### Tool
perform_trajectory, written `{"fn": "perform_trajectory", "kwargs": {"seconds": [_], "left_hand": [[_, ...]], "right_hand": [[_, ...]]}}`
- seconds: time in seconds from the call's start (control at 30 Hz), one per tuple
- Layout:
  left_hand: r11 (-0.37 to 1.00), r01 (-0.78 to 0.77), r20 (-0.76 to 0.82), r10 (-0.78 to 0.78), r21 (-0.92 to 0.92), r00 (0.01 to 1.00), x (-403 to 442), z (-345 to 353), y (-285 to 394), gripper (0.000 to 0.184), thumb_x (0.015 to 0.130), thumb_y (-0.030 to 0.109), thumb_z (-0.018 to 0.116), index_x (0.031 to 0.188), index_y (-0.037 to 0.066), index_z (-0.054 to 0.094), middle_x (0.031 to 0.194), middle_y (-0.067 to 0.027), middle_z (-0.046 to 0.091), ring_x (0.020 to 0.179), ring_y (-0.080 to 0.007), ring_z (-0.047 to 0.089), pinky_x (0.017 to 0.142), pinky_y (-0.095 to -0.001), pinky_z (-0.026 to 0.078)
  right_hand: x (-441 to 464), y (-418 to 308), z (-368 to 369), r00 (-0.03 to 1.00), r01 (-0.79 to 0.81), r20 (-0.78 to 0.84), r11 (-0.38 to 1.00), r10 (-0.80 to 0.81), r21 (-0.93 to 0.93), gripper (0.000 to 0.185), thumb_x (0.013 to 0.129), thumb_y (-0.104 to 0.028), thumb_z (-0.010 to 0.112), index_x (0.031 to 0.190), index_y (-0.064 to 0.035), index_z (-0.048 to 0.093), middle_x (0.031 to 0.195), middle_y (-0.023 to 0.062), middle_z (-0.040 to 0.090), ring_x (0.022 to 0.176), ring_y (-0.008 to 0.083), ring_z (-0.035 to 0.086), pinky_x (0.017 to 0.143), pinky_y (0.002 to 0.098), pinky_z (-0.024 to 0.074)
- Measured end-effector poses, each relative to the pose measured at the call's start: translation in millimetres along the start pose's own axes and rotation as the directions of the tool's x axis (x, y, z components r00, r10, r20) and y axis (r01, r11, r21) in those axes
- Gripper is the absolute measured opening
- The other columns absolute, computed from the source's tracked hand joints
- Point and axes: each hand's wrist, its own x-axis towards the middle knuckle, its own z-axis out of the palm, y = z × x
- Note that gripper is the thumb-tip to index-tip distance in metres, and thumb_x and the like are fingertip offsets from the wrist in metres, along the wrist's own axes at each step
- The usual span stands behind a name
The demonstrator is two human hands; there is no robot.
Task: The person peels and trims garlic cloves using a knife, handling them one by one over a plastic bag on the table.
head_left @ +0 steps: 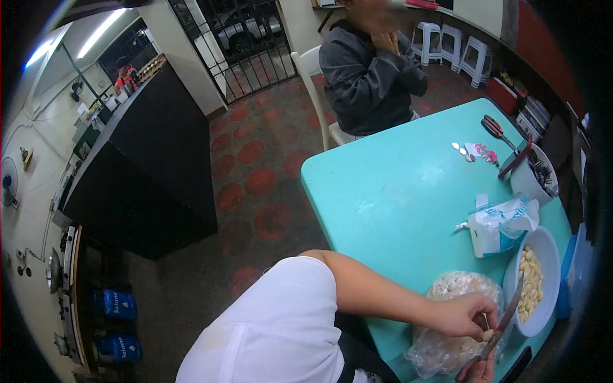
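My left hand (461, 315) pinches a small pale clove (488, 335) over a clear plastic bag (447, 348) of pale pieces. My right hand (479, 370), at the bottom edge of the view, is closed on a knife (509, 317), its blade slanting up beside the clove. Right of the hands stands a white bowl (548, 255) partly filled with peeled cloves (530, 281). The bag lies on the turquoise table (383, 185), under my left hand and forearm.
Behind the bowl are a tissue pack (501, 226) and a white container (533, 185) of utensils. Scissors (498, 131) lie at the far corner. A person (370, 76) sits across the table on a white chair (311, 64). A black counter (143, 159) stands left.
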Motion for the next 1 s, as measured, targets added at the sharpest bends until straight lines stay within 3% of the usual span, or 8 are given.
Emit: {"fn": "perform_trajectory", "kwargs": {"seconds": [0.1,0.2,0.4,0.6,0.7,0.8,1.0], "left_hand": [[1.0,0.012,0.014,-0.012,-0.025,1.0,1,-1,2,0.029,0.069,-0.01,0.06,0.095,-0.002,0.052,0.091,-0.0074,0.058,0.084,-0.0137,0.059,0.074,-0.027,0.05],[0.995,0.061,0.058,-0.057,-0.077,0.997,2,-2,5,0.028,0.072,-0.008,0.06,0.097,-0.002,0.052,0.093,-0.0078,0.059,0.084,-0.013,0.059,0.072,-0.026,0.051],[0.97,0.138,0.125,-0.114,-0.199,0.986,3,-7,3,0.025,0.077,-0.003,0.058,0.101,-0.001,0.052,0.095,-0.0074,0.059,0.085,-0.0127,0.059,0.072,-0.0254,0.052],[0.938,0.206,0.108,-0.182,-0.279,0.977,3,-7,13,0.03,0.079,-0.001,0.057,0.108,0.003,0.049,0.098,-0.0061,0.058,0.087,-0.0134,0.058,0.068,-0.0275,0.053],[0.936,0.164,0.082,-0.146,-0.31,0.986,3,-5,15,0.029,0.08,0.0,0.055,0.109,0.004,0.048,0.095,-0.0051,0.057,0.084,-0.0128,0.058,0.065,-0.0269,0.053],[0.936,0.153,0.085,-0.132,-0.316,0.988,3,-6,16,0.029,0.081,0.0,0.053,0.109,0.005,0.048,0.091,-0.0042,0.056,0.081,-0.0123,0.058,0.063,-0.0262,0.053],[0.934,0.195,0.102,-0.171,-0.301,0.98,0,-3,12,0.029,0.082,0.0,0.052,0.11,0.005,0.05,0.09,-0.0039,0.056,0.078,-0.012,0.058,0.062,-0.0252,0.053]], "right_hand": [[4,13,-6,1.0,-0.015,-0.014,1.0,0.015,0.011,0.03,0.089,-0.029,0.045,0.098,-0.0015,0.055,0.056,-0.0007,0.042,0.044,0.0077,0.038,0.04,0.0195,0.0287],[5,4,-4,0.998,-0.071,0.011,0.991,0.07,0.116,0.03,0.09,-0.033,0.044,0.075,-0.007,0.048,0.054,0.0007,0.044,0.042,0.0095,0.039,0.037,0.0206,0.0274],[5,-8,-2,0.973,-0.228,0.016,0.964,0.228,0.138,0.035,0.089,-0.034,0.044,0.065,-0.0091,0.044,0.05,0.0025,0.042,0.04,0.0098,0.037,0.034,0.0215,0.0234],[9,12,-17,0.998,0.001,0.058,0.962,-0.018,0.273,0.028,0.086,-0.032,0.046,0.073,-0.0073,0.046,0.05,0.0031,0.041,0.039,0.0104,0.036,0.033,0.0212,0.0231],[3,2,-17,0.99,-0.133,-0.02,0.978,0.138,0.16,0.03,0.086,-0.036,0.048,0.085,-0.0053,0.048,0.051,0.0025,0.041,0.039,0.0098,0.036,0.033,0.0213,0.0237],[1,-1,-22,0.994,-0.098,0.046,0.995,0.096,0.037,0.034,0.085,-0.037,0.052,0.096,-0.0052,0.048,0.053,0.0016,0.042,0.039,0.009,0.036,0.033,0.0212,0.0246],[-4,-1,-25,0.994,-0.105,-0.015,0.993,0.106,0.058,0.047,0.083,-0.035,0.057,0.115,-0.0026,0.044,0.055,0.0014,0.044,0.039,0.0095,0.037,0.033,0.0208,0.0262]]}}
